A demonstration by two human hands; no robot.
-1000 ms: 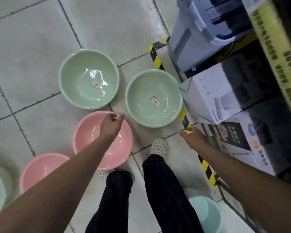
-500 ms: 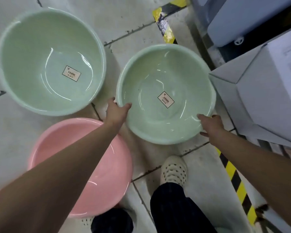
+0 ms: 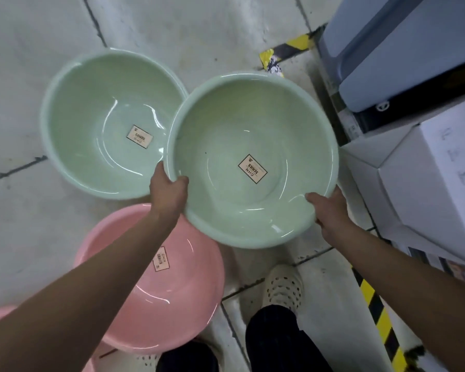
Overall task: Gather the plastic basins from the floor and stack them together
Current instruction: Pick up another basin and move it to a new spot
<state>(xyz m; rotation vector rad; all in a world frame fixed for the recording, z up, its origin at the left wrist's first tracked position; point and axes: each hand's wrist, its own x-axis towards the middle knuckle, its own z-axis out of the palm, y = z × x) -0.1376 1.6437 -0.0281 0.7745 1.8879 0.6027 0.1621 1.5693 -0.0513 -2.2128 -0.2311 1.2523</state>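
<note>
Left hand (image 3: 169, 193), right hand (image 3: 330, 210) grip green basin (image 3: 253, 159) rim, arms outstretched

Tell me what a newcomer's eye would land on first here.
The large green basin in the middle draws the eye first, gripped at its near rim by the left hand and the right hand. To its left a second green basin sits on the tiled floor, its right edge hidden by the held one. A pink basin lies nearer, under the left forearm.
</note>
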